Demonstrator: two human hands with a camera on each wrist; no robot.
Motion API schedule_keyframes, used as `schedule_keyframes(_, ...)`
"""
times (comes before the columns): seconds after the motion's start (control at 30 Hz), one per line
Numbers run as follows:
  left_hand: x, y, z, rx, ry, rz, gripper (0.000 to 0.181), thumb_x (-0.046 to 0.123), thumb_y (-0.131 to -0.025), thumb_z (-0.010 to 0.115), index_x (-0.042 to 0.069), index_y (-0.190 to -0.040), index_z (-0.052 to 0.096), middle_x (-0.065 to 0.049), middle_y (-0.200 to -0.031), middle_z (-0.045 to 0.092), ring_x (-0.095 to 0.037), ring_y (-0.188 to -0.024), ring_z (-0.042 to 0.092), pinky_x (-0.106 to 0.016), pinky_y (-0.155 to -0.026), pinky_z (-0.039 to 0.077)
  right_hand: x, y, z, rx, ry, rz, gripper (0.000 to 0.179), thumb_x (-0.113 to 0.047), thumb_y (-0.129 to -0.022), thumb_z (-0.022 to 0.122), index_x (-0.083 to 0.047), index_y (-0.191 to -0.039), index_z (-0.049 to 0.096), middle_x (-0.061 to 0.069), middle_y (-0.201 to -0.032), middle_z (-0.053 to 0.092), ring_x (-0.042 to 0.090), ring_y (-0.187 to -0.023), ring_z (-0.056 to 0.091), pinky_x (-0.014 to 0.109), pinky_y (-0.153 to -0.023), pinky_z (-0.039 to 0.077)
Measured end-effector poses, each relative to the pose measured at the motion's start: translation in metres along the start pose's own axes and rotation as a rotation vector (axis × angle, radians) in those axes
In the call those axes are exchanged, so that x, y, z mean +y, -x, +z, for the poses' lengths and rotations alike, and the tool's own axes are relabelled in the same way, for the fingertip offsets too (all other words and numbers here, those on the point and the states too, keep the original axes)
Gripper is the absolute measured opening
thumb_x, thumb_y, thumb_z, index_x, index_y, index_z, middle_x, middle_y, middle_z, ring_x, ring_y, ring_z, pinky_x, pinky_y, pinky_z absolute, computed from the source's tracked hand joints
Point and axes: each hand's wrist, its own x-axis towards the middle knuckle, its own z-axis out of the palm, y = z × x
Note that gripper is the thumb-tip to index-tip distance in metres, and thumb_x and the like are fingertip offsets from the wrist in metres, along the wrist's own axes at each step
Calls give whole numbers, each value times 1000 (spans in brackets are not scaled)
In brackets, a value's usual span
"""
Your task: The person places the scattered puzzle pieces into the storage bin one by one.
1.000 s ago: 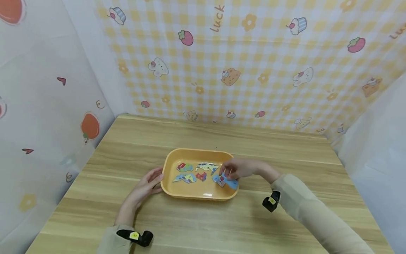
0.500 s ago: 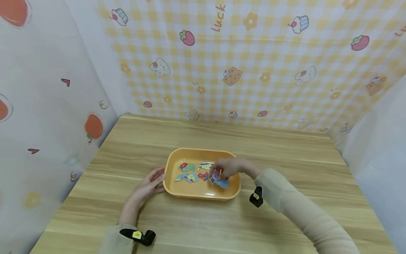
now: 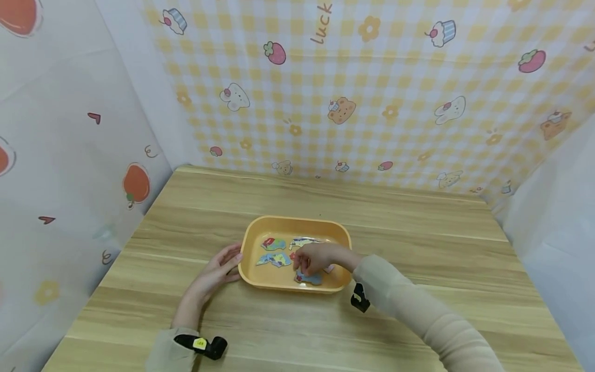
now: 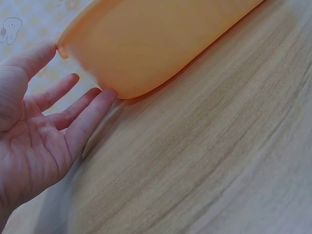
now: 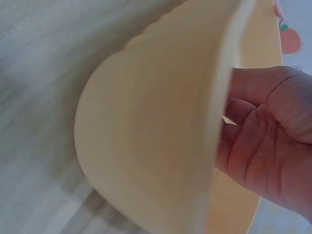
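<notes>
My right hand (image 3: 313,258) reaches into the yellow tray (image 3: 297,287), its fingertips pinching a blue puzzle piece (image 3: 309,279) with a red spot near the front wall. In the right wrist view the tray's end wall hides the fingertips and the piece. At the tray's left end my left hand (image 4: 48,112) steadies it, thumb up at the rim and the other fingers extended to the outer wall. Inside the tray lie a red-and-green piece (image 3: 273,244), a blue-and-yellow piece (image 3: 274,259) and a pale yellow piece (image 3: 302,241). A pale piece (image 3: 329,268) shows partly beside the right hand.
The tray stands on a wood-grain table (image 3: 260,330). Behind rises a yellow checked cloth (image 3: 297,129), with a white printed cloth (image 3: 79,155) at the left. Each wrist carries a black camera.
My right hand has moved left and toward the front wall, bringing the blue puzzle piece from the tray's right end. My left hand keeps its place at the tray.
</notes>
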Motion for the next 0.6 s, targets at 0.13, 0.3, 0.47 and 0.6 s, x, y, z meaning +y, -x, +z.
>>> schedule_keyframes(0.13, 0, 1, 0, 1, -4, -5, 62, 35, -93, 50, 8, -142, 24, -19, -145, 28, -33, -127, 39, -39, -93, 50, 0, -4, 6, 32, -14, -2, 21, 12, -79, 57, 2, -98, 59, 9, -81, 59, 5, -67, 44, 10, -57, 37)
schedule_keyframes(0.3, 0, 0, 1, 1, -5, -13, 62, 35, -93, 51, 8, -142, 25, -18, -145, 28, -33, -126, 39, -39, -93, 50, 1, -4, 9, 79, -39, -6, 22, 12, -78, 58, 2, -97, 59, 6, -82, 58, 6, -69, 45, 12, -59, 38)
schedule_keyframes(0.47, -1, 1, 0, -1, -1, -17, 61, 35, -93, 51, 8, -142, 25, -18, -145, 29, -33, -126, 39, -39, -93, 50, 3, 5, 8, 197, 19, -29, 16, -3, -84, 61, -3, -99, 60, 6, -91, 63, 9, -80, 54, 17, -71, 46)
schedule_keyframes(0.6, -1, 4, 0, 11, -2, -4, 61, 33, -93, 51, 7, -141, 25, -20, -144, 29, -34, -124, 41, -39, -92, 50, 4, 23, 5, 369, 10, -54, 18, -10, -88, 59, -2, -104, 59, 9, -95, 65, 20, -89, 60, 29, -78, 52)
